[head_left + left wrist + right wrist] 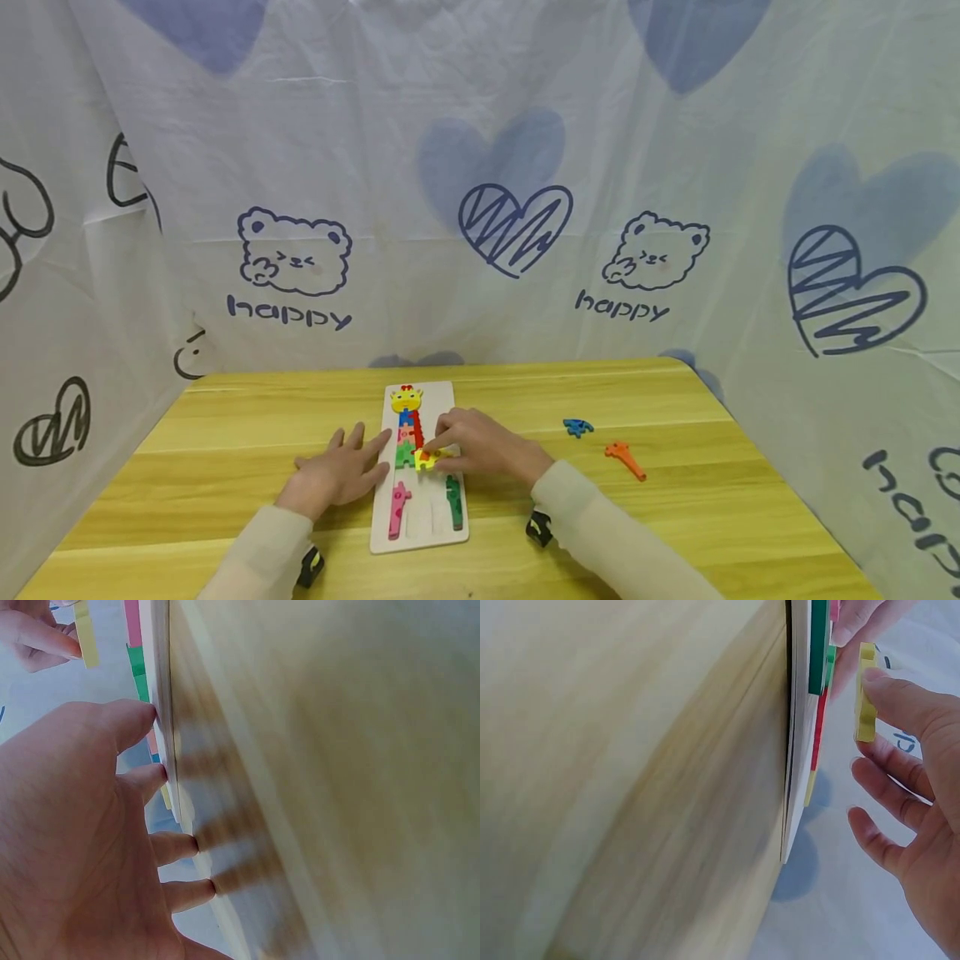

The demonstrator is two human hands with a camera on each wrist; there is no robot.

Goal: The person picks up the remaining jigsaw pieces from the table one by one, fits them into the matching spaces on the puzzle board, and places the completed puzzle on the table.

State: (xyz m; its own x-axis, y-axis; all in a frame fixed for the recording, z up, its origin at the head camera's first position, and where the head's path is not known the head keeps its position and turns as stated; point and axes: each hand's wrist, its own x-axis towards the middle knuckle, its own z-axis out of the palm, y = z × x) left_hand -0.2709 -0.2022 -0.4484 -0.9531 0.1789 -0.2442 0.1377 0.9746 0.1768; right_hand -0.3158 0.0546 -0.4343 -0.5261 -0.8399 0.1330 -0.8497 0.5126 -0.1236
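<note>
A white puzzle board [427, 537] lies on the table with a giraffe partly laid out on it: yellow head [407, 400], blue, pink, red and green [405, 455] pieces below, a pink leg piece [397, 510] and a dark green leg piece [453, 502]. My right hand [480, 442] pinches a yellow puzzle piece [866, 694] between thumb and finger; in the right wrist view it is held clear above the board. My left hand [333, 475] has its fingers spread, with thumb and fingertips [142, 720] at the board's left edge.
To the right of the board lie a blue puzzle piece [577, 427] and an orange leg piece [626, 460]. The wooden table [285, 417] ends at a white printed curtain [405, 275] behind and on both sides.
</note>
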